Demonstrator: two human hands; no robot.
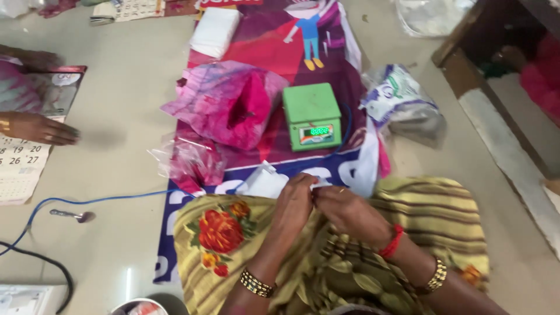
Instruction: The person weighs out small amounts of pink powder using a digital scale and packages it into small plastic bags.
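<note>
Left hand [294, 201] and right hand [344, 207] met, fingers pinched on small white plastic packet [265, 182] over lap | packet at 7 o'clock of green square weighing scale [312, 115] | judgement: grip near the edge, keep it taut, level.

Your left hand [294, 201] and right hand [344, 207] meet above your lap, fingertips pinched together, wrists bent inward, both forearms angled toward each other.

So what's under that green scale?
The green scale sits on a purple and red printed banner spread over the floor. A blue cable curves out beside it. Whatever part of the banner's print lies directly beneath the scale is covered.
</note>
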